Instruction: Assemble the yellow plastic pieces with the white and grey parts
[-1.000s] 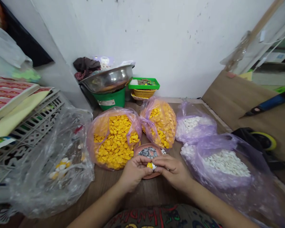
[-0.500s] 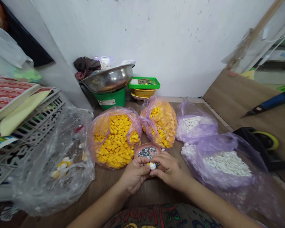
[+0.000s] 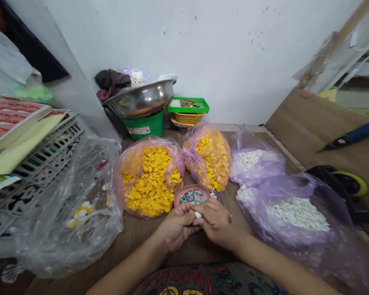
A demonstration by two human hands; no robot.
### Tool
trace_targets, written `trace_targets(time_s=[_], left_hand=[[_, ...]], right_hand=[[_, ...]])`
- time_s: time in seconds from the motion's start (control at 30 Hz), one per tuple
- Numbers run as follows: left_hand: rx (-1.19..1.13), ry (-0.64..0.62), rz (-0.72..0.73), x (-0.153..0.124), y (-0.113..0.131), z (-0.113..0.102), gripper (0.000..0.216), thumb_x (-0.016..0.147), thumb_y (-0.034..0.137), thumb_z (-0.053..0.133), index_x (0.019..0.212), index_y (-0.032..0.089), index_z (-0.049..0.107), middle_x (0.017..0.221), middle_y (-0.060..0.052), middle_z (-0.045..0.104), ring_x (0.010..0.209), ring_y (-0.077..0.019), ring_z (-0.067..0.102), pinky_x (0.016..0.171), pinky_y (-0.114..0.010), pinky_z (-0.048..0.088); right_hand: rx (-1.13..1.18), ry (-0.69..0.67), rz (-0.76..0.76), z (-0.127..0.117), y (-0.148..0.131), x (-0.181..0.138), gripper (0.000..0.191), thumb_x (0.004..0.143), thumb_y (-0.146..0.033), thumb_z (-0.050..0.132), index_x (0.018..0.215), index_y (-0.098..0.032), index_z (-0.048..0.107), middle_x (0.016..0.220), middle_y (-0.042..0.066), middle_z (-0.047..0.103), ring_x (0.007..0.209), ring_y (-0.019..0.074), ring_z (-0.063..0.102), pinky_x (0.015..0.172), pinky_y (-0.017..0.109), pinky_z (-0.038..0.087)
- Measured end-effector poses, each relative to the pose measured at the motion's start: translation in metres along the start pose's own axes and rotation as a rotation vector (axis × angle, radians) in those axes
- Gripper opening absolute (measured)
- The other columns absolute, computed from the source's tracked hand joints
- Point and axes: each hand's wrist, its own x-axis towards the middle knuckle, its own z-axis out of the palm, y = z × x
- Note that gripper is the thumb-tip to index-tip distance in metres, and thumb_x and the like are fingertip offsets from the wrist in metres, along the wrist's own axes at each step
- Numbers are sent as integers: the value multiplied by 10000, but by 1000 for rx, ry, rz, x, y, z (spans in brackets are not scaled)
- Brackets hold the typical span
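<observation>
We judge the step in hand to be close finger work on one small white piece (image 3: 198,214), perhaps pressing or fitting its parts together, though our fingers hide most of it. Our left hand (image 3: 176,229) and right hand (image 3: 215,219) meet around it, each grip closed on it by thumb and fingertips. The next move, as we read it, calls for a steady left pinch and light, even pressure from the right. The piece sits right between the two grips, only a white face with a trace of yellow showing. Just beyond our grip lies the pink dish (image 3: 178,191) of grey bits (image 3: 192,197); past it to the left is a bag of yellow pieces (image 3: 150,196), and well to the right a purple bag (image 3: 307,180) of white pieces (image 3: 298,213).
</observation>
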Motion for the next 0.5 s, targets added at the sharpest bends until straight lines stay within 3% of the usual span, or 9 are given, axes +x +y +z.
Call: trace_targets(time_s=[0.13, 0.23, 0.3, 0.37, 0.4, 0.47, 0.5], left_hand=[[62, 1, 13, -2, 0, -1, 294, 485, 246, 797, 698, 137, 625, 623, -9, 626, 558, -94, 563, 597, -225, 459], [289, 206, 157, -14, 18, -10, 345, 460, 294, 793, 726, 157, 622, 633, -17, 638, 550, -123, 571, 555, -243, 450], [570, 465, 391, -32, 46, -23, 330, 457, 334, 774, 697, 167, 619, 612, -13, 637, 550, -133, 565, 572, -256, 447], [887, 844, 690, -58, 82, -43, 287, 552, 372, 698, 765, 192, 631, 727, -21, 662, 686, -161, 589, 667, -274, 443], [1042, 1056, 745, -72, 100, -54, 270, 628, 382, 629, 829, 202, 631, 747, -26, 662, 710, -175, 588, 676, -289, 437], [1377, 1419, 591, -99, 131, -78, 246, 703, 371, 550, 868, 209, 634, 722, -34, 652, 706, -207, 577, 655, -316, 421], [1529, 1486, 454, -110, 142, -90, 238, 706, 368, 550, 859, 209, 638, 710, -34, 649, 713, -221, 574, 652, -323, 414]], right_hand=[[32, -52, 40, 5, 3, -3, 333, 803, -217, 505, 1135, -225, 532, 811, 55, 669, 759, 195, 612, 708, 365, 516], [0, -44, 86, 2, 3, -6, 486, 783, -297, 551, 1245, -201, 433, 994, 100, 652, 903, 229, 609, 769, 395, 517], [-50, -5, 113, -4, 5, -10, 442, 787, -281, 545, 1213, -190, 473, 1059, 118, 630, 963, 236, 595, 787, 388, 519], [-82, 23, 116, -11, 9, -15, 304, 801, -239, 520, 1096, -186, 571, 997, 107, 656, 918, 219, 618, 770, 359, 533], [-89, 31, 113, -14, 11, -16, 254, 805, -228, 509, 1037, -183, 605, 946, 99, 672, 877, 210, 632, 747, 342, 543], [-89, 30, 115, -17, 15, -19, 205, 809, -222, 495, 949, -183, 638, 860, 82, 689, 802, 193, 650, 697, 314, 558], [-82, 25, 115, -18, 15, -19, 195, 810, -225, 490, 920, -187, 646, 830, 74, 693, 773, 186, 654, 674, 303, 563]])
